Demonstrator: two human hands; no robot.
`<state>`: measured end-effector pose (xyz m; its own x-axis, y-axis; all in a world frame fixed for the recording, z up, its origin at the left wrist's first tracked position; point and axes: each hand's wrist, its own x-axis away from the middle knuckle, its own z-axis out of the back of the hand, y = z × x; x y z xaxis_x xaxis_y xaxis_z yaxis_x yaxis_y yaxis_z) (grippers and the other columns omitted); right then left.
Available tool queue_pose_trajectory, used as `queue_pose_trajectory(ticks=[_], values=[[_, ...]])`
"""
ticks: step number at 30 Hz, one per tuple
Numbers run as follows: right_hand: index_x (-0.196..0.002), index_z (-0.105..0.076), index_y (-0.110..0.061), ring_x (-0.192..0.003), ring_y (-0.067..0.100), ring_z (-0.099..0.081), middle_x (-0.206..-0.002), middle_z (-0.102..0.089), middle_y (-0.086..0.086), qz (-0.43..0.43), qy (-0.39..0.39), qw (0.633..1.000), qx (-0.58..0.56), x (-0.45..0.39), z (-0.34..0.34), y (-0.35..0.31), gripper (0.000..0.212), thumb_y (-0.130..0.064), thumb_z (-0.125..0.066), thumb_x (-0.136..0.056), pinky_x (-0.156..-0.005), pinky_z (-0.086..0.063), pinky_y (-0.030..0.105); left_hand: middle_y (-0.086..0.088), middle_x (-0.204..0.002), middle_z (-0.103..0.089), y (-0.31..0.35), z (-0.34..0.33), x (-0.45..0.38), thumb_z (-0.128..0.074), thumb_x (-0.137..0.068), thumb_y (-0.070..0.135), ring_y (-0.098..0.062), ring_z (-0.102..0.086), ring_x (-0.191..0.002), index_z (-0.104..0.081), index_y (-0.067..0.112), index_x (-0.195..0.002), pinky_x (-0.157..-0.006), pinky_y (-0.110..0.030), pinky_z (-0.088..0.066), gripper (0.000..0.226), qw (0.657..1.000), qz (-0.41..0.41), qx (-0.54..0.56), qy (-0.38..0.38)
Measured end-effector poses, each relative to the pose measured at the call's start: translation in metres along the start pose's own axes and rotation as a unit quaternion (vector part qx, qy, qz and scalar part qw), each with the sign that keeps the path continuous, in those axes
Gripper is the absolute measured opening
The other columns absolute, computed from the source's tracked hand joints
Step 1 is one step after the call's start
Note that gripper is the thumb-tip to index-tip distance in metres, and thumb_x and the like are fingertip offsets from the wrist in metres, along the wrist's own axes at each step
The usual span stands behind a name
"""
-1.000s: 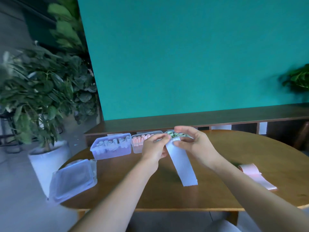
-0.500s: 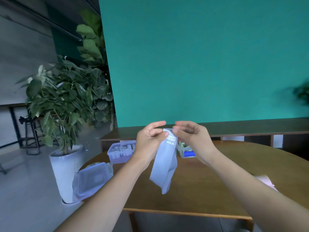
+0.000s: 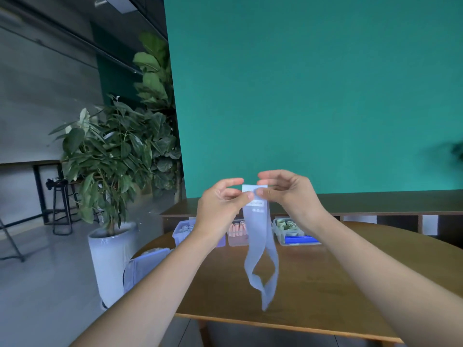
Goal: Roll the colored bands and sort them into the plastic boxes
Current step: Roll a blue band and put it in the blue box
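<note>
1. Head view, hold: I see my left hand [image 3: 220, 204] and right hand [image 3: 288, 194] raised above the desk [image 3: 325, 284], each pinching a top corner of one pale blue band [image 3: 258, 226]. The fingers [image 3: 246, 196] of both are clamped on its upper edge, close together; the rest hangs free in a twisted loop, clear of the desk.

2. Head view, risks as I judge them:
   - The twist low in the band could get rolled in, giving a lopsided roll that will not sit well in a box.
   - The pinch is only at the very edge; starting the roll means shifting the grip, and the band could slip and drop to the desk or off its near edge.
   - A loose first turn would likely spring open once let go.
   - The blue box is partly hidden behind my left wrist, so a blind drop might land in the pink box beside it.

3. Head view, counts:
   - Hands: two.
   - Bands in hand: one; no other loose one shows.
   - Boxes in a row at the far side: three, a blue box [image 3: 181, 230], a pink box [image 3: 236, 234] and a green box [image 3: 292, 230], each holding rolls too small to count.
   - One lid [image 3: 145, 266] at the left edge of the desk.
   - One white pot [image 3: 110, 256] with a plant on the floor.
</note>
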<state>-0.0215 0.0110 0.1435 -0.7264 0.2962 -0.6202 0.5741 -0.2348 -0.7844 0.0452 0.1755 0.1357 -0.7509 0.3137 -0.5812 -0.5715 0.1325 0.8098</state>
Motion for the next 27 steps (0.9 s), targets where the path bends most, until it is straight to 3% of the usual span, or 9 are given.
queue_pose_trajectory(ticks=[3,8,12,14,19,27], values=[[-0.109,-0.072,-0.009,-0.084,0.013,-0.073,-0.098,-0.077,0.006,0.000,-0.015,1.000,-0.013,-0.002,-0.002,-0.009,0.031,0.001,-0.080,-0.081,-0.079,-0.056,0.018,0.006,-0.094,-0.076,0.005,0.003,-0.002,-0.079,-0.086,0.030,-0.013,-0.072,-0.089,-0.077,0.027,-0.105,-0.085,-0.034,-0.056,0.020,0.999,-0.019,-0.044,-0.020],[-0.112,-0.071,-0.009,-0.080,0.016,-0.071,-0.103,-0.077,0.009,0.002,-0.022,1.000,-0.003,-0.001,-0.001,-0.018,0.032,-0.003,-0.080,-0.082,-0.078,-0.056,0.023,0.007,-0.090,-0.078,0.016,0.004,-0.004,-0.074,-0.091,0.025,-0.008,-0.072,-0.089,-0.080,0.019,-0.097,-0.084,-0.028,-0.055,0.011,0.998,-0.031,-0.044,-0.019],[-0.101,-0.073,-0.006,-0.064,0.015,-0.057,-0.082,-0.074,0.011,-0.033,-0.036,0.998,0.045,0.003,0.002,-0.012,0.022,-0.010,-0.083,-0.082,-0.058,-0.045,0.022,0.004,-0.088,-0.078,0.019,0.004,-0.005,-0.074,-0.090,0.022,-0.011,-0.074,-0.085,-0.079,0.015,-0.096,-0.076,-0.025,-0.055,0.010,0.999,-0.014,-0.038,-0.014],[-0.093,-0.074,-0.004,-0.060,0.013,-0.052,-0.069,-0.068,0.003,-0.055,-0.046,0.996,0.057,0.005,0.005,-0.009,0.019,-0.016,-0.083,-0.082,-0.055,-0.041,0.018,0.003,-0.087,-0.078,0.018,0.006,-0.004,-0.073,-0.092,0.023,-0.011,-0.074,-0.080,-0.079,0.013,-0.097,-0.069,-0.023,-0.054,0.012,0.998,-0.010,-0.047,-0.028],[-0.082,-0.076,-0.011,-0.058,0.012,-0.052,-0.066,-0.067,-0.002,-0.086,-0.094,0.992,0.023,0.009,0.013,0.002,0.012,-0.021,-0.079,-0.086,-0.055,-0.039,0.023,-0.002,-0.078,-0.076,0.011,0.009,0.000,-0.074,-0.090,0.018,-0.001,-0.060,-0.051,-0.077,0.005,-0.096,-0.052,-0.017,-0.044,0.015,0.998,-0.003,-0.042,-0.047],[-0.092,-0.077,-0.002,-0.055,0.010,-0.052,-0.065,-0.062,0.007,-0.130,-0.118,0.982,0.071,0.002,0.014,0.076,0.021,-0.023,-0.077,-0.088,-0.050,-0.038,0.018,-0.004,-0.080,-0.075,-0.061,0.003,-0.006,-0.074,-0.089,0.009,-0.002,-0.061,-0.053,-0.077,0.005,-0.095,-0.049,-0.016,-0.044,0.007,0.992,0.090,-0.061,-0.070]])
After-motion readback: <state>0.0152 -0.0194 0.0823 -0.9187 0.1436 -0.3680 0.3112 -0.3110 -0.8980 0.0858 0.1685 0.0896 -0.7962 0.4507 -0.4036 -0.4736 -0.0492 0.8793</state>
